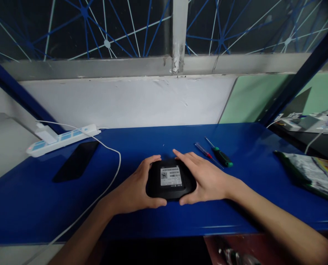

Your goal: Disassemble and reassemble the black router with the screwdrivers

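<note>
Between my two hands is a black box-shaped device [189,181] with rounded corners. A white label [171,177] with a QR code and barcodes faces up on it. My left hand [138,184] wraps its left side, thumb along the near edge and fingers at the far edge. On the other side my right hand [204,176] grips it the same way, the index finger stretched out past the far edge. Beyond my right hand lie a screwdriver with a green and black handle [222,157] and one with a clear and red handle [202,149].
On the left, a white power strip [78,134] holds a plugged-in charger [47,134]; its white cable [119,162] runs over the blue table [142,141] to the near edge. A black phone-like slab [77,162] lies close by. At right rests a shiny plastic packet [304,171].
</note>
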Action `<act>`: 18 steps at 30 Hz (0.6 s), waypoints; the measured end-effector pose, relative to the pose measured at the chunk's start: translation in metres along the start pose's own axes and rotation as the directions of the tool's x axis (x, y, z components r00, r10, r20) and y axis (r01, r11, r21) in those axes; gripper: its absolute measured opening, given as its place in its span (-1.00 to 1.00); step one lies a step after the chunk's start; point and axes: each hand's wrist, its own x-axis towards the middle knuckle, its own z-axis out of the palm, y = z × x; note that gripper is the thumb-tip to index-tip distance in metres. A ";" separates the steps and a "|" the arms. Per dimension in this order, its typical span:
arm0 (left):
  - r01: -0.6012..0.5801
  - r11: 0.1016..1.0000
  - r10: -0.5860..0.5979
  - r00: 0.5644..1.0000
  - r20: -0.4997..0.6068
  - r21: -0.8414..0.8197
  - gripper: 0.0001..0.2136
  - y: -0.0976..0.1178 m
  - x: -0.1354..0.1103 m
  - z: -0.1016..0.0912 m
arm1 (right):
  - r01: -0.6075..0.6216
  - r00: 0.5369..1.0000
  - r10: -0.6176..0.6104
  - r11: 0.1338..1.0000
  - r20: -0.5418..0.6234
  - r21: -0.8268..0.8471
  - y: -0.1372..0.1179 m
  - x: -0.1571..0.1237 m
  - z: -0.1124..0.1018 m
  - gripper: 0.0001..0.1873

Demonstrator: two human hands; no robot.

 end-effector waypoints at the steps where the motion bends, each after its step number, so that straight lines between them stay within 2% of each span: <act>1: -0.003 1.000 0.003 1.000 -0.002 -0.014 0.09 -0.001 0.000 0.000 | 0.003 1.000 -0.003 1.000 0.001 0.002 0.000 0.000 0.001 0.38; 5: -0.001 0.999 0.000 1.000 -0.008 -0.052 0.13 -0.004 -0.001 0.001 | 0.020 1.000 -0.020 1.000 -0.008 0.017 0.001 0.000 0.004 0.34; 10: 0.055 0.995 -0.055 0.998 -0.002 -0.088 0.08 -0.003 0.000 0.001 | 0.025 1.000 -0.025 0.999 -0.015 0.021 0.002 -0.001 0.007 0.35; 18: 0.042 0.999 -0.042 0.999 0.009 -0.001 -0.02 0.000 0.001 0.000 | 0.048 0.999 -0.047 0.998 -0.024 0.029 0.003 -0.002 0.006 0.35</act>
